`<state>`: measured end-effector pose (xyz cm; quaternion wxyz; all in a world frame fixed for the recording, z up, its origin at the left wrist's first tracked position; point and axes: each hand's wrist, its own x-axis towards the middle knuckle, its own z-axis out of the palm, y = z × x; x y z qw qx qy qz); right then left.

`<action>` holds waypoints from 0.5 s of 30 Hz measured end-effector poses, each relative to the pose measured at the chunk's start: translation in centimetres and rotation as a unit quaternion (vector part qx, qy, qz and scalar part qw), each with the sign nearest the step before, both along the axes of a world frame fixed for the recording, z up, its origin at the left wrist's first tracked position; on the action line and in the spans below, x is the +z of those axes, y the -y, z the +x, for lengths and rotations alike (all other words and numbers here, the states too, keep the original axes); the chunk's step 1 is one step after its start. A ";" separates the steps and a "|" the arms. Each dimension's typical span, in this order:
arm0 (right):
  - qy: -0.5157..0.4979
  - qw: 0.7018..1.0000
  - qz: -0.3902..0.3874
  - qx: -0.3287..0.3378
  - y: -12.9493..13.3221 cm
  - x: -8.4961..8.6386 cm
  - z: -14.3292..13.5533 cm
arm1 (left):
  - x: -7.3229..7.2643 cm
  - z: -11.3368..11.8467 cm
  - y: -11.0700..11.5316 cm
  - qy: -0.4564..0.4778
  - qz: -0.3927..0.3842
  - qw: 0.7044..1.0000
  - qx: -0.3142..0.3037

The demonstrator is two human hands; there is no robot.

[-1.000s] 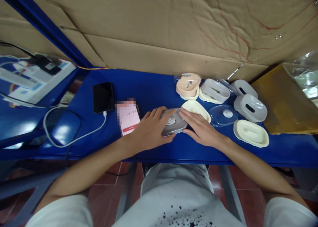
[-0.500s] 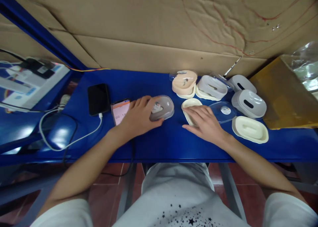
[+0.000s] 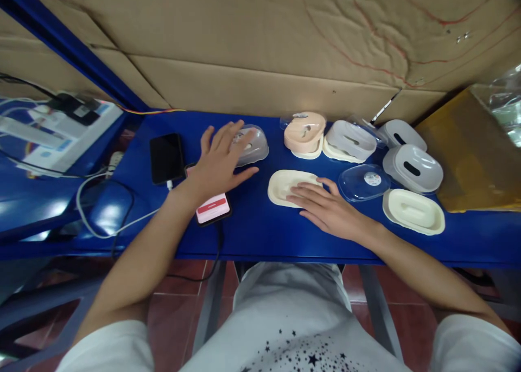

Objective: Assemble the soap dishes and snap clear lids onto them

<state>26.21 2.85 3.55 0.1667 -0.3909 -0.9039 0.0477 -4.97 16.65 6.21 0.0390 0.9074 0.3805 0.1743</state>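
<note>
My left hand (image 3: 222, 160) is open, with fingers spread over the left side of a grey oval box (image 3: 257, 145) under a clear cover. Part of that box is hidden by the fingers. Beneath my left wrist lies a lit phone (image 3: 214, 208), partly covered. My right hand (image 3: 321, 206) lies flat, fingers stretched out across the right part of a shallow cream oval tray (image 3: 280, 183). Just right of that hand is a clear oval lid (image 3: 354, 183) with a round white label.
Behind stand a peach box (image 3: 303, 130) and a grey box (image 3: 350, 140) on cream bases. Two more grey slotted boxes (image 3: 423, 168) and another cream tray (image 3: 414, 212) are at right, beside a brown carton (image 3: 468, 155). A black phone (image 3: 166, 158) with a white cable is left.
The grey covered box has shifted left and away from me, and my left hand has spread its fingers. The cream tray and my right hand have moved left.
</note>
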 end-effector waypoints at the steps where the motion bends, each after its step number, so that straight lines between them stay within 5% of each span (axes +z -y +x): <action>1: -0.002 1.000 0.000 -0.009 -0.1 0.0 0.1 | 0.0 0.4 0.8 0.015 -0.004 0.999 -0.048; 4: -0.016 1.000 -0.008 -0.022 -0.6 0.3 0.8 | -0.1 1.8 3.6 0.012 -0.045 0.978 -0.203; 6: -0.035 0.999 -0.035 -0.013 -1.0 0.8 1.5 | -0.5 2.6 4.9 -0.025 -0.048 0.968 -0.245; 9: -0.062 0.994 -0.084 -0.022 -1.2 2.6 3.6 | -1.0 2.8 5.4 -0.054 -0.058 0.964 -0.255; 15: -0.008 0.978 -0.074 -0.197 -1.4 5.4 10.0 | -0.8 2.2 4.6 -0.072 -0.026 0.972 -0.224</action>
